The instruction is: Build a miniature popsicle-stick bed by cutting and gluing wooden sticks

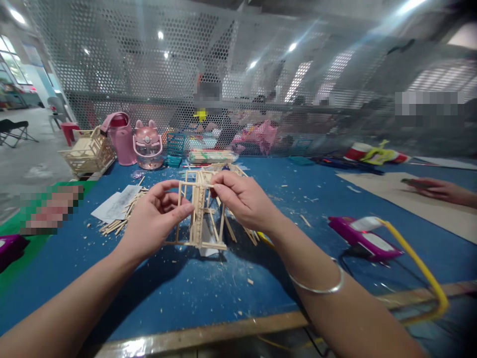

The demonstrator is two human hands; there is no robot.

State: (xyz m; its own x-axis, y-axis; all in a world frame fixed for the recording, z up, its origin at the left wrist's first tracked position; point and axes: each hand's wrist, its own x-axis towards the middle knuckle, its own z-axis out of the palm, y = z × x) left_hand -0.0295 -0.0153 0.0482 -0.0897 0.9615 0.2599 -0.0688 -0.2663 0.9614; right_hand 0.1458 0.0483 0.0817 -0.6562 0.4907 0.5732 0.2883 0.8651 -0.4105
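A small frame model built of thin wooden sticks (198,219) is held up over the blue table between my two hands. My left hand (158,214) grips its left side, thumb against the middle stick column and fingers around a side upright. At the top right of the model, my right hand (242,196) pinches a short stick end between thumb and forefinger; whether that stick is fixed to the model I cannot tell. Loose wooden sticks (118,224) lie beside a white paper (115,205) left of my left hand. More sticks lie partly hidden behind the model.
The blue table (208,303) carries wood scraps. At the back stand a finished-looking stick model (89,151), a pink flask (122,141), a pink bottle (148,146) and a bundle of sticks (212,156). A purple device (363,238) with a yellow tube lies right. Another person's hand (436,190) is far right.
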